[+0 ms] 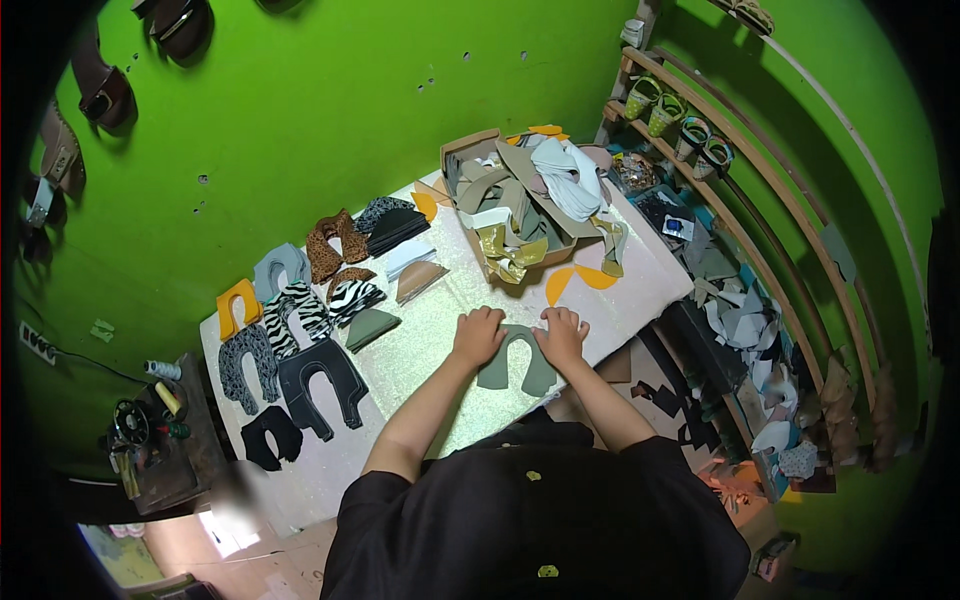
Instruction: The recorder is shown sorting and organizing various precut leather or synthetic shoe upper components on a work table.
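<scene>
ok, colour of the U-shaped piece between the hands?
U-shaped piece: plain grey-green, seen best in head view.

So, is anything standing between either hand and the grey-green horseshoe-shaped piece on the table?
Nothing visible is. The left hand is at the upper left edge of the piece, the right hand at its upper right. The filled cardboard box stands beyond them, not between.

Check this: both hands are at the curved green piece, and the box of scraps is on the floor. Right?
No: the head view shows the box on the table, not the floor. The left hand and right hand are at the green piece.
</scene>
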`<state>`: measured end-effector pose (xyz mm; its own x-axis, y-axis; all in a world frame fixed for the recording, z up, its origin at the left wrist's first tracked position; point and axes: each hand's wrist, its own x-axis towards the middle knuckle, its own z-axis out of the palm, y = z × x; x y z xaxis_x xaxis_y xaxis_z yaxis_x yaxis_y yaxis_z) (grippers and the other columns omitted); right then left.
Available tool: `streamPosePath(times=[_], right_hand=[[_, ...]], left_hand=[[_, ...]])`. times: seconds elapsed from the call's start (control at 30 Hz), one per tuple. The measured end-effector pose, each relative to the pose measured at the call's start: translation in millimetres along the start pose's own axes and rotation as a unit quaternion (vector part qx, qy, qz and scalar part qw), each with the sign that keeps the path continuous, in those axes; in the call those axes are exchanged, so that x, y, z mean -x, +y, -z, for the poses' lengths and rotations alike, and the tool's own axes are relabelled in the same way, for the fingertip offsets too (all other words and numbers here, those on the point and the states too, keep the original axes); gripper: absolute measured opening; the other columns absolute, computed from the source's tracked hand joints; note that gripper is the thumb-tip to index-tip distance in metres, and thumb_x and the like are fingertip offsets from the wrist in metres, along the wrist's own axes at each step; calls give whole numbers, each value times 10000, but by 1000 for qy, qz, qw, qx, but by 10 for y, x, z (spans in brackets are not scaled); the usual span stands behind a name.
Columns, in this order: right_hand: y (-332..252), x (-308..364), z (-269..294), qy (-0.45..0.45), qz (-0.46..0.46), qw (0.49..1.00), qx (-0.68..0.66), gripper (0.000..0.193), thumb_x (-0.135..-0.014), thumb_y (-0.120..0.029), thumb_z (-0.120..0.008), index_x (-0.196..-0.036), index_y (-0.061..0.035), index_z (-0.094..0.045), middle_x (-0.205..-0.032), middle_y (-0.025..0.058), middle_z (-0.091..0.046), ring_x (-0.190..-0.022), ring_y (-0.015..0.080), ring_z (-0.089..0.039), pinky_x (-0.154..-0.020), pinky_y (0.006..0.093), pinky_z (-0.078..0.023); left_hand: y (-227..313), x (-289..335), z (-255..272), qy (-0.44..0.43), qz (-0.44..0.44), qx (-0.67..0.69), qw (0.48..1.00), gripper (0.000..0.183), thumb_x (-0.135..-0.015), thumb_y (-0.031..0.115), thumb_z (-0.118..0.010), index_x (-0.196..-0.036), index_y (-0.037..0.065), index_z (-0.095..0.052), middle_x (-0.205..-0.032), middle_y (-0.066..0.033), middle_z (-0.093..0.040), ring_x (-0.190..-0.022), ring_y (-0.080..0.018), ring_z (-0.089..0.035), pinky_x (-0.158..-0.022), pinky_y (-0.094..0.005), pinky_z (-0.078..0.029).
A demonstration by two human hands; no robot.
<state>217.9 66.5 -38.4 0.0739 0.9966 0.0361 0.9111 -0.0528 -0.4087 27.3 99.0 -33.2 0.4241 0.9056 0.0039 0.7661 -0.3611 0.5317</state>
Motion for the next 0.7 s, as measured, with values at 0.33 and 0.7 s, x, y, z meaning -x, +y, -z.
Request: streamPosePath(times=[0.33,0.7], right_hand=[[-63,150,-30,-23,133,988,71,352,-727,-287,-643,-1040,-139,-581,-995,36,-550,-1002,214,-508,-899,559,-257],[-76,-8,-157,57,239,964,99,301,-739,-208,-628,-1030,-155,-572,-970,12,-546,-951,186,-527,-872,547,-305]], left_hand=[[79,68,-64,17,-101,-155,983,294,-712,317,-653,-880,86,-587,-880,-79,-566,-898,-240,-539,-783,-396,-369],[132,222,-226,101,25,-156,982,261,-720,318,-636,-843,93,-583,-829,-67,-563,-832,-229,-541,-726,-393,-372]])
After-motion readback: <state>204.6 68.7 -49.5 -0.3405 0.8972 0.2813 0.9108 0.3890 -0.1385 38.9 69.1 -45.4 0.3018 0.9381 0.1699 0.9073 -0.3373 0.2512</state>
